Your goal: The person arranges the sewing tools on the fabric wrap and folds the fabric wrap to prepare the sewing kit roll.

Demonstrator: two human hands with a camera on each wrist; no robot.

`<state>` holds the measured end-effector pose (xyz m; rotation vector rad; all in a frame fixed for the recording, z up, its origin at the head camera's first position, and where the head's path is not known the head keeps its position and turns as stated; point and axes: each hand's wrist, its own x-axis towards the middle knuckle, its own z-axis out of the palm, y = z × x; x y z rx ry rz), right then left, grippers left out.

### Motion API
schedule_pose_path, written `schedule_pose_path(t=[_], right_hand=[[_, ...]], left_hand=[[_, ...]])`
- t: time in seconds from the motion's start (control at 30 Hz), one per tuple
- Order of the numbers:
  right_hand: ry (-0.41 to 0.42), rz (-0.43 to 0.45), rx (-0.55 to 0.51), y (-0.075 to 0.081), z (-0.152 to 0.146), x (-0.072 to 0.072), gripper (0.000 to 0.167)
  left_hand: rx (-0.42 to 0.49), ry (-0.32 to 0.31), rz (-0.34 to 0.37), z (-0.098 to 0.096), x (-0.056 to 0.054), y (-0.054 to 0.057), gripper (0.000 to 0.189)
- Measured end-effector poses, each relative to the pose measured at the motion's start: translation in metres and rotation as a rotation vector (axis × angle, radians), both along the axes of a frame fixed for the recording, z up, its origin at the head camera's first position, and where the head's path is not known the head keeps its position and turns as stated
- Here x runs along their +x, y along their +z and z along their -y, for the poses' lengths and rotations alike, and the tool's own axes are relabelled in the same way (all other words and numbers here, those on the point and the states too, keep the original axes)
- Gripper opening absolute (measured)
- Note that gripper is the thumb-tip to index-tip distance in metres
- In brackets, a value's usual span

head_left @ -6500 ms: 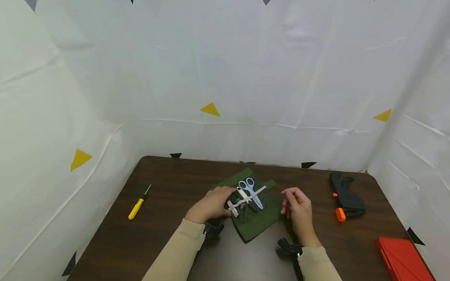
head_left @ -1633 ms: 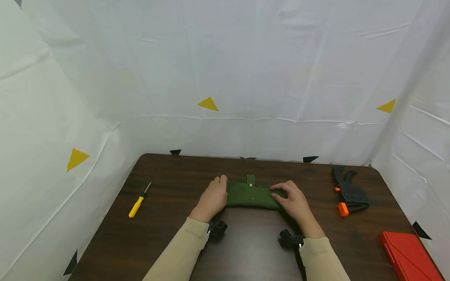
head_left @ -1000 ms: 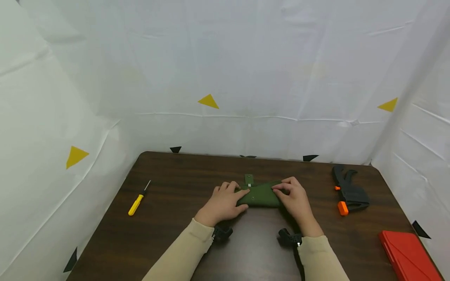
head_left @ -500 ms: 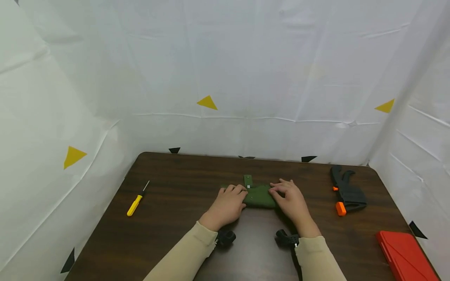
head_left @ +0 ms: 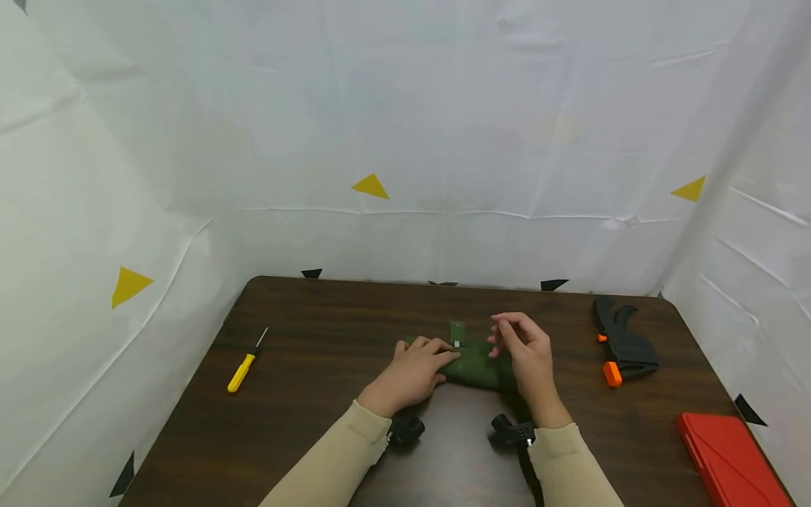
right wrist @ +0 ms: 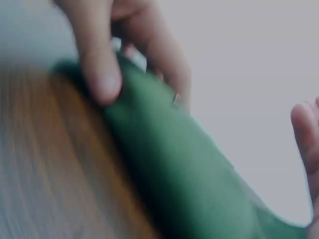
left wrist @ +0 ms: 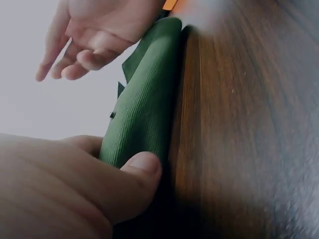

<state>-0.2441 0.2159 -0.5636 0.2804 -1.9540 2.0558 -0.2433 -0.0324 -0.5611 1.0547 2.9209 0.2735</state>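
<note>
A folded green fabric pouch (head_left: pixel 480 366) lies on the dark wooden table, its tab (head_left: pixel 457 332) with a metal snap pointing away at the back. My left hand (head_left: pixel 408 373) grips the pouch's left half, thumb on the front edge and fingers over the top; the right wrist view shows this thumb (right wrist: pixel 102 79) against the green cloth. Just above the right end of the pouch, my right hand (head_left: pixel 531 359) is raised with loosely bent fingers and holds nothing. In the left wrist view its palm (left wrist: pixel 109 25) hangs apart from the cloth. The pouch's contents are mostly hidden.
A yellow-handled screwdriver (head_left: pixel 242 372) lies at the left. To the right is a black clamp (head_left: pixel 630 351) with orange pads. A red case (head_left: pixel 731 458) sits at the near right edge. White sheeting (head_left: pixel 443 127) encloses the table's back and sides.
The pouch, earlier spread out with scissors showing, is folded over. My left hand has shifted right onto it. My right hand, earlier at its right end, has let go and lifted.
</note>
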Motion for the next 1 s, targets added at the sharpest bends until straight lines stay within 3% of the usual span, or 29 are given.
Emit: schedule_pose_path(t=[0.2, 0.3, 0.7, 1.0], right_hand=[[0.181, 0.355, 0.069, -0.006, -0.002, -0.007, 0.056], [0.228, 0.436, 0.141, -0.012, -0.002, -0.008, 0.061], [0.256, 0.337, 0.258, -0.018, 0.001, -0.01, 0.052], [0.182, 0.206, 0.397, -0.019, 0.004, -0.008, 0.023]], left_hand=[[0.033, -0.058, 0.059, -0.003, 0.004, 0.003, 0.052], [0.036, -0.045, 0.076, -0.006, 0.006, 0.002, 0.05], [0.159, 0.06, 0.071, -0.012, 0.008, -0.003, 0.042], [0.186, 0.036, -0.021, -0.013, 0.006, -0.01, 0.033]])
